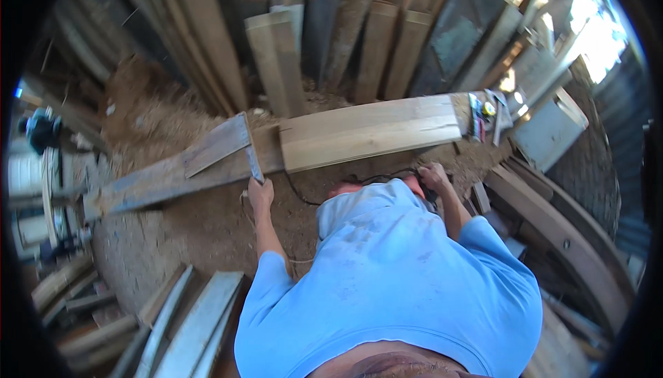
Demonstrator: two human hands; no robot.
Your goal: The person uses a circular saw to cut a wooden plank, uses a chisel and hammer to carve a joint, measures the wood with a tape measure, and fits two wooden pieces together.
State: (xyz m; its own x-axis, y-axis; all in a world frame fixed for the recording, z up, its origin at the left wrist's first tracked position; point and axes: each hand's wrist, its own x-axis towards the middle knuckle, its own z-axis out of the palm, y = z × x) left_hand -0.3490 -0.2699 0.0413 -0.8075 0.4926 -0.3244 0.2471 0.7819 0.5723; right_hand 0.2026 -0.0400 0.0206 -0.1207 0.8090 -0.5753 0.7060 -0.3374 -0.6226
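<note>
My left hand (260, 195) is closed round the near end of a narrow, flat greyish strip (254, 164). That strip stands against the right end of a short grey board (217, 144), which rests on a long, worn plank (159, 179). To its right lies a pale, thick sawn board (369, 133), roughly level across the bench. My right hand (433, 176) is held near my right hip with its fingers curled. A dark cord (395, 173) runs up to it; whatever sits in the fingers is hidden.
Small tools and tubes (483, 115) lie at the bench's right end. Upright planks (276, 60) lean along the far side. Curved timbers (563, 226) are stacked on the right, and loose boards (207, 323) lie at lower left. Sawdust (162, 126) heaps behind the bench.
</note>
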